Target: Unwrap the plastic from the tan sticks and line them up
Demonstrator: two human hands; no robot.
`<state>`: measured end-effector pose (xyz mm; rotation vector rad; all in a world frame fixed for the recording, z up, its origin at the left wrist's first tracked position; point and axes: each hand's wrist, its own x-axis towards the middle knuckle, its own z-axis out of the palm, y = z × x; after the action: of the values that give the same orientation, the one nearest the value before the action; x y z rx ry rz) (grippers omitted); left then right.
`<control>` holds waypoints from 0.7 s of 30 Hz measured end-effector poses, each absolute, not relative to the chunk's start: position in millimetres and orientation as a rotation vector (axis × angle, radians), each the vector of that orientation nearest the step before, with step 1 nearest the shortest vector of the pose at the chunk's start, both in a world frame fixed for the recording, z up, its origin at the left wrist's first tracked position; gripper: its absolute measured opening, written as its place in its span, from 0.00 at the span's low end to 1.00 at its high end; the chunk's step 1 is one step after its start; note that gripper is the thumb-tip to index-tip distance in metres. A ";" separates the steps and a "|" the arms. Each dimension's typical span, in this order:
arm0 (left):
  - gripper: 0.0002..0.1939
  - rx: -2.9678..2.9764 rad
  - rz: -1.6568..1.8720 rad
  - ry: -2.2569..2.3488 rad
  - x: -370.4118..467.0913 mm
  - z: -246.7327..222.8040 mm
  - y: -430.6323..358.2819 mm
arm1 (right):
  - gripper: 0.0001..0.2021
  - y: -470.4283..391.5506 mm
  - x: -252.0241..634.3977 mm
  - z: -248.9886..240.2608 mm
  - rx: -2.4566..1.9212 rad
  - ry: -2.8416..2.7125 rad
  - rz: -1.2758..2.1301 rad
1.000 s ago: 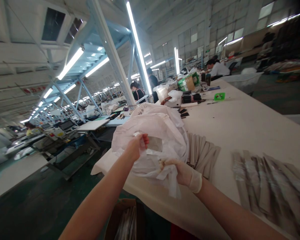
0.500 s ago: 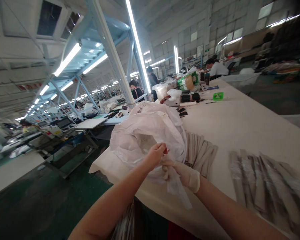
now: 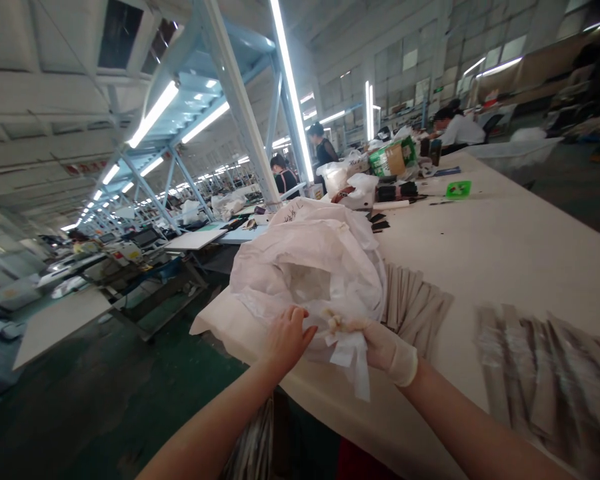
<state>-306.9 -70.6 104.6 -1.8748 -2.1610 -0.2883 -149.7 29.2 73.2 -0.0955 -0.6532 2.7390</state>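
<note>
A large white plastic bag (image 3: pixel 310 247) with a wide opening lies on the near left part of the table. My left hand (image 3: pixel 287 337) is bare, with its fingers apart at the near edge of the bag, and nothing shows in it. My right hand (image 3: pixel 375 340) wears a pale glove and is closed on the bag's gathered, knotted edge. A loose white strip (image 3: pixel 353 363) hangs below those gloved fingers. Beige strips (image 3: pixel 415 300) lie fanned out just right of the bag.
More beige strips (image 3: pixel 545 373), partly in clear wrap, lie at the right on the table (image 3: pixel 505 253). Further back are a green tray (image 3: pixel 459 189), dark bundles, bags and a green box (image 3: pixel 393 157). Several people work in the background.
My left hand has moved down and away from the right hand, its fingers now apart; the small red thing at its fingertips no longer shows. The view has shifted left.
</note>
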 end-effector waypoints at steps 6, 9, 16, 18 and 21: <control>0.17 -1.929 -0.184 -1.946 -300.4 99.0 -50.3 | 0.14 32.1 -143.1 79.0 -0.054 -0.639 2.703; 0.12 -2.054 -0.149 -1.817 -293.8 97.4 -44.5 | 0.13 36.1 -143.5 80.0 -0.052 -0.591 2.712; 0.04 -2.023 -0.240 -1.838 -301.2 96.6 -35.1 | 0.09 35.1 -135.6 85.9 -0.122 -0.590 2.718; 0.05 -1.970 -0.309 -1.882 -307.4 100.1 -43.7 | 0.11 32.7 -133.4 90.0 -0.179 -0.516 2.704; 0.06 -1.938 -0.525 -1.957 -308.5 106.4 -62.9 | 0.06 30.0 -137.5 91.1 -0.317 -0.499 2.725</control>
<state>-308.5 -62.9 106.4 -1.9375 -1.9567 -0.5255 -137.5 30.0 91.1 -0.3174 -0.4994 2.7254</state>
